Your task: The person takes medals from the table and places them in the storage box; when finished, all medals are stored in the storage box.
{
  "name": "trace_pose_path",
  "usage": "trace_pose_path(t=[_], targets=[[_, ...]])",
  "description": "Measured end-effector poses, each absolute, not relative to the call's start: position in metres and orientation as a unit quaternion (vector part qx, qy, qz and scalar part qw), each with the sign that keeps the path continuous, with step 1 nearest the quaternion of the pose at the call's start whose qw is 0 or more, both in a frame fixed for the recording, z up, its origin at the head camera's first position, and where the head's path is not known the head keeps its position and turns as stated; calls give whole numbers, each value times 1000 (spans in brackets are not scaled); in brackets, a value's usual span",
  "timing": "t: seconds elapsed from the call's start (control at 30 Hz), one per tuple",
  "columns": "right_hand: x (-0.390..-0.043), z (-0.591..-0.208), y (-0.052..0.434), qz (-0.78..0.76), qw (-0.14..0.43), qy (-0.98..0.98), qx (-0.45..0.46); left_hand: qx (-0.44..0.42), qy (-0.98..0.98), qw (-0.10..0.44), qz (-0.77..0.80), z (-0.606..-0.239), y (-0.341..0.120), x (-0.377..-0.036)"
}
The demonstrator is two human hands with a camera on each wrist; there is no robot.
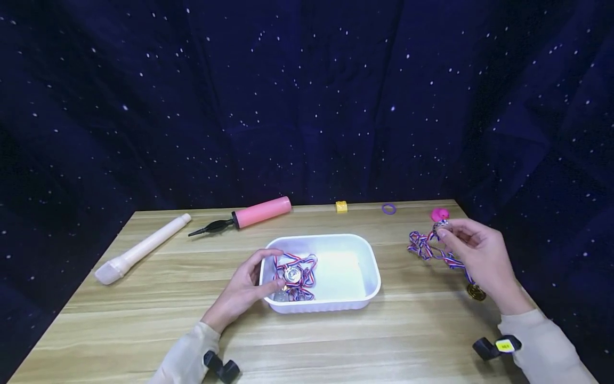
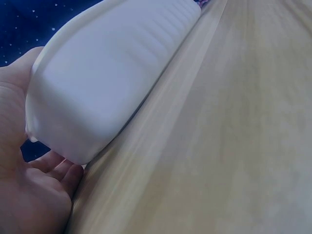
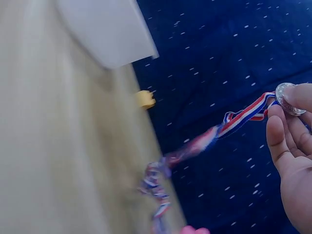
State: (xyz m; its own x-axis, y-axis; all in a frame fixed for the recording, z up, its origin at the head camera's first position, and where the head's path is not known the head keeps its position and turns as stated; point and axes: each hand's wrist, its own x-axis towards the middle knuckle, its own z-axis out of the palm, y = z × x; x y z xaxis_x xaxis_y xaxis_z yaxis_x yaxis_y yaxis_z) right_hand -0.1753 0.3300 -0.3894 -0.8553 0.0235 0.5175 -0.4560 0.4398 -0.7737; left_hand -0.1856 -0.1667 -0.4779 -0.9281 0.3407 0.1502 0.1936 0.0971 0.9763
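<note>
My left hand (image 1: 247, 288) grips the left end of a white plastic basin (image 1: 371, 266), thumb over the near rim. In the left wrist view, fingers (image 2: 73, 178) lie against the end of the basin (image 2: 97, 83). Inside its left part lie a silver medal (image 1: 292, 274) and tangled red, white and blue ribbons (image 1: 307, 264). My right hand (image 1: 479, 256) pinches a silver medal (image 3: 287, 97) between thumb and fingers, above the table's right side. Its striped ribbon (image 3: 248, 112) trails down to the table. A gold medal (image 1: 476, 292) is beside the right wrist, partly hidden.
A white microphone-shaped stick (image 1: 144, 248) lies at the left. Along the back are a pink hand pump (image 1: 264, 212) with black nozzle, a small yellow block (image 1: 341, 207), a purple ring (image 1: 388, 208) and a pink object (image 1: 438, 214). A dark starry curtain (image 1: 307, 106) hangs behind.
</note>
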Motion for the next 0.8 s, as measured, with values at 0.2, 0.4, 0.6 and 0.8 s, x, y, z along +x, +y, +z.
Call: trace_pose_path(t=[0.2,0.4,0.6,0.8], targets=[[-189,-356,324,525,273,-794,141,179,742,56,644,-480,-165,-186],[-197,-324,309,591,284,-733,179,179,742,56,644,-479,-165,-187],[-205,-302,291,619,282,-694,235,177,742,55,644,-478,-165,-187],[-208,-282,272,640,284,-659,274,169,749,53,639,-478,-166,-186]])
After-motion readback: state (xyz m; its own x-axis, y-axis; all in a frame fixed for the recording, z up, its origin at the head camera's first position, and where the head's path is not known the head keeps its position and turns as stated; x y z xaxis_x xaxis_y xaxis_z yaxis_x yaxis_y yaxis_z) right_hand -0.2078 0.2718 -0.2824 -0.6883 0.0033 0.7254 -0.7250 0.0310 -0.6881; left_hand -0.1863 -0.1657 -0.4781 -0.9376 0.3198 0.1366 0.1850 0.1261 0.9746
